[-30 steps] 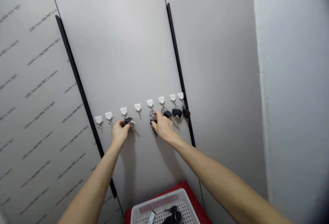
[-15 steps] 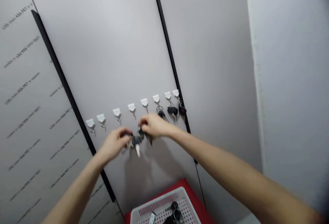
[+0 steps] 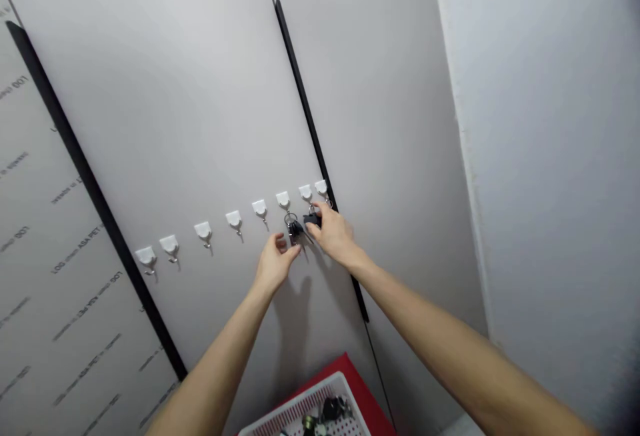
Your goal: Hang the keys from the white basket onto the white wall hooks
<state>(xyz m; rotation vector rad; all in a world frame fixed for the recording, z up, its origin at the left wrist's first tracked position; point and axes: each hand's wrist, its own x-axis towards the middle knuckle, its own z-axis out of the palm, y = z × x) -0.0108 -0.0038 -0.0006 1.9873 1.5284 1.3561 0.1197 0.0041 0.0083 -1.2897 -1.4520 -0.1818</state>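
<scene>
A row of white hooks (image 3: 235,220) runs across the pale cabinet door. My left hand (image 3: 275,261) is just below a bunch of dark-headed keys (image 3: 296,228) hanging by its ring from one of the hooks. Thumb and fingers there are apart, close to the keys' lower ends. Farther right, my right hand (image 3: 336,233) has its thumb and fingers closed around black-headed keys (image 3: 313,219) beneath the neighbouring hook (image 3: 305,192). Its fingers cover part of these keys and whatever is under the last hook (image 3: 321,187).
Below stands a white perforated basket (image 3: 287,415) on a red surface (image 3: 367,399), with several keys and locks (image 3: 333,409) inside. Long black handles (image 3: 303,93) run down the cabinet doors. A wall (image 3: 540,156) rises at the right.
Both hands have moved right along the hooks, away from the keys they were handling together. Those keys are no longer between my hands, and the basket's visible contents look different. The view has shifted right.
</scene>
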